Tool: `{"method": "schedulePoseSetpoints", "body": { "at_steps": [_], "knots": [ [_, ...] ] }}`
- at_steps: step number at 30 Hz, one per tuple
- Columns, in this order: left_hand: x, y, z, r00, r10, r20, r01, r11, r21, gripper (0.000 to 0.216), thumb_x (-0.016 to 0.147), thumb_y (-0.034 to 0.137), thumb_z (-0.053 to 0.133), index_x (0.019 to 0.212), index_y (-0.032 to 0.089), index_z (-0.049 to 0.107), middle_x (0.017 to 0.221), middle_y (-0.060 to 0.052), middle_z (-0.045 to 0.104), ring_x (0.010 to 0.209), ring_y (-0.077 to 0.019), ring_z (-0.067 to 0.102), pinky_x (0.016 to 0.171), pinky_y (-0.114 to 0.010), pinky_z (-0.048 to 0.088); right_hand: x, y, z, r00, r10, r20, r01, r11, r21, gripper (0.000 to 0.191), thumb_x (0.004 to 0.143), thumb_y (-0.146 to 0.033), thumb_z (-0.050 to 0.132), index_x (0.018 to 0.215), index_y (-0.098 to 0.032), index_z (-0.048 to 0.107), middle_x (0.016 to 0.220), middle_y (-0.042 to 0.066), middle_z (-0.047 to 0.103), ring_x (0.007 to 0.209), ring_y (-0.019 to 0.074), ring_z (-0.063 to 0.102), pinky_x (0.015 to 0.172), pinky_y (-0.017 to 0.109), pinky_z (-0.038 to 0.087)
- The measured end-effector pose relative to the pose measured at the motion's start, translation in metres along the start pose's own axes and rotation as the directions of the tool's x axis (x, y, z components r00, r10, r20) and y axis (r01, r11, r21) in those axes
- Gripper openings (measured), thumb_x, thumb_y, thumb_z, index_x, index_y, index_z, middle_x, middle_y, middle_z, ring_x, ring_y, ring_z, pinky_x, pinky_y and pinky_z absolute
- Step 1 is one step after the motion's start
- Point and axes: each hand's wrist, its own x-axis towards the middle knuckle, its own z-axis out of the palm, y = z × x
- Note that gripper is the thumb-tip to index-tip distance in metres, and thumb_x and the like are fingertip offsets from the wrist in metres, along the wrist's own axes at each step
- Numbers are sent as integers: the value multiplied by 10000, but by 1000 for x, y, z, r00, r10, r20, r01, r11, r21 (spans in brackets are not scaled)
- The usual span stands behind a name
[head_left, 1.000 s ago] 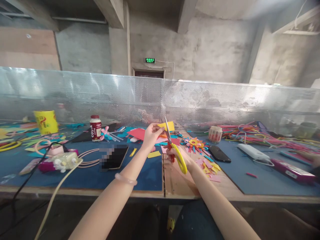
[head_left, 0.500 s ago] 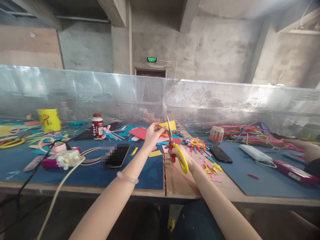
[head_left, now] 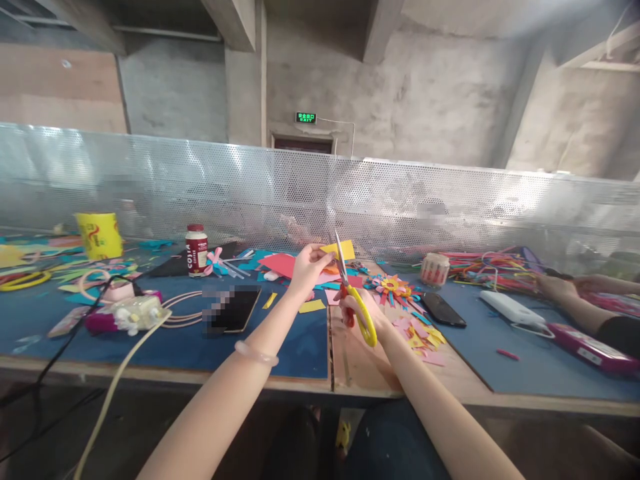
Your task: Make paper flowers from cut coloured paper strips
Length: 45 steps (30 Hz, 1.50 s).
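The left grip (head_left: 306, 268) pinched a yellow card (head_left: 346, 250); the right grip (head_left: 361, 308), at its 5 o'clock, clasped scissors (head_left: 367, 323), blades pointing to 12 o'clock over the bench (head_left: 350, 363).

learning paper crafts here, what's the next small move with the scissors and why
Probably squeeze the scissors shut a little and ease them into the yellow paper. The left hand pinches that piece up in the air, and the right hand holds the scissors with the blades pointing up, right at the paper's edge.

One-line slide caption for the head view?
Left hand holds yellow paper piece; right hand sets yellow-handled scissors against it.
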Motion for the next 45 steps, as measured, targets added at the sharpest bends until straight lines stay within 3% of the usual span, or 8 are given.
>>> {"method": "schedulePoseSetpoints", "body": {
  "at_steps": [6, 17, 28, 45],
  "knots": [
    [0, 1, 0, 1000, -9, 11, 9, 1000, 6, 260, 659, 272, 683, 844, 147, 550, 708, -21, 633, 660, -167, 632, 676, -323, 512, -2, 0, 1, 1000, -14, -4, 14, 999, 44, 103, 689, -219, 431, 652, -177, 518, 423, -28, 486, 414, 123, 487, 465, 227, 390],
    [-1, 0, 0, 1000, -1, 16, 1, 1000, 12, 268, 665, 276, 681, 861, 152, 546, 690, -7, 621, 653, -162, 631, 657, -303, 510, -3, 2, 4, 999, -39, -25, 39, 999, 36, 253, 713, -258, 416, 471, -184, 427, 378, -14, 476, 368, 100, 474, 434, 212, 383],
    [-1, 1, 1, 1000, 1, 0, -1, 1000, -5, 231, 660, 242, 687, 835, 146, 570, 668, 1, 624, 624, -156, 630, 628, -284, 502, 4, 25, 7, 998, -8, -68, 14, 997, 78, 179, 693, -265, 398, 537, -183, 429, 380, -19, 508, 308, 95, 439, 334, 193, 307],
    [0, -1, 2, 1000, -7, 7, 7, 998, -55, 231, 652, 216, 696, 840, 142, 584, 676, -7, 640, 626, -154, 633, 634, -286, 514, 5, 24, 10, 990, 27, -140, -17, 997, 72, 148, 667, -276, 423, 548, -188, 428, 340, -45, 461, 278, 102, 434, 311, 189, 298]
  ]
}}
